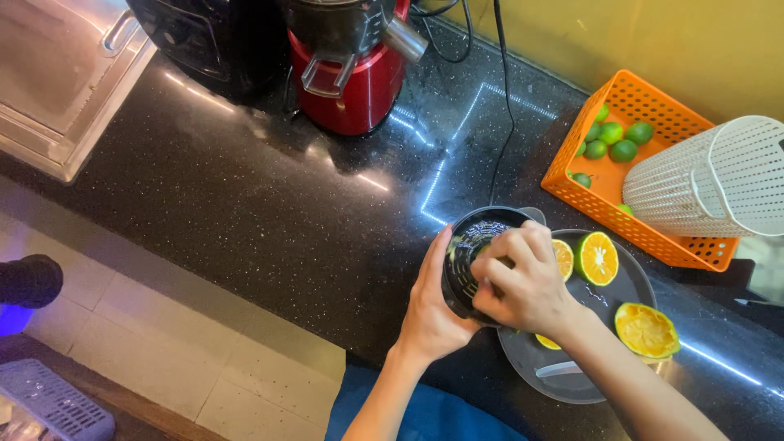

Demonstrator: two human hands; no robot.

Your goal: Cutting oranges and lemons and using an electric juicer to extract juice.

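**Citrus half on the black hand juicer**

Citrus half [488, 260], mostly hidden under my right hand [516, 282], sits on the cone of the black juicer [478, 237] at the near edge of the dark counter [286, 212]. I have my right hand's fingers curled and pressed down over the fruit, clamped on it from above. My left hand [431, 306] is wrapped around the juicer's near wall, gripping it to hold it steady.

I judge the step in hand to be the pressing and twisting of this half. What comes next, as I read it, calls for firm downward pressure with the left hand bracing, so the juicer does not slide on the counter.

Just beside the juicer, a grey plate [621, 286] holds two cut halves [598, 258] face up, a spent rind [646, 330] and a knife [559, 369]. Beyond it, an orange basket [653, 110] holds whole green citrus [612, 135], with a white perforated container [719, 180] lying across it.
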